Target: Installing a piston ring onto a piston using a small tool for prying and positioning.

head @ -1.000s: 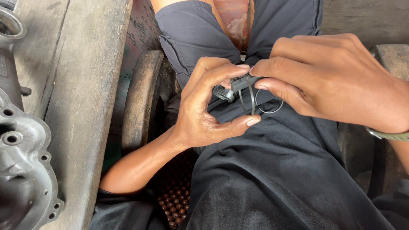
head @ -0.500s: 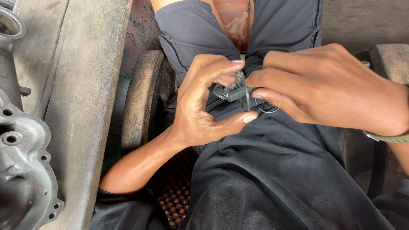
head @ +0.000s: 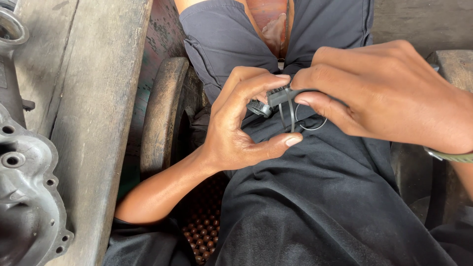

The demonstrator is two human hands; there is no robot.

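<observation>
the dark trousers [head: 315, 212] of the seated person fill most of the view, lap upward. to the left runs a worn wooden bench [head: 98, 123], and on its far edge lies a grey cast-metal engine cover [head: 24, 197] with bolt holes round its rim. between bench and leg stands a curved wooden piece [head: 160, 118].

over the lap, the right hand [head: 394, 93] and the left hand [head: 241, 133] meet on one small part [head: 281, 96]: a dark, ribbed body with a round metal end and thin wire loops hanging under it. the right hand is pinched shut on the dark body, thumb below and fingers above. the left hand curls about the round metal end, forefinger over it, thumb stretched beneath.

the part looks light and stiff, but the wire loops seem springy and easily bent, so the solid body is likely the safer place to hold.
</observation>
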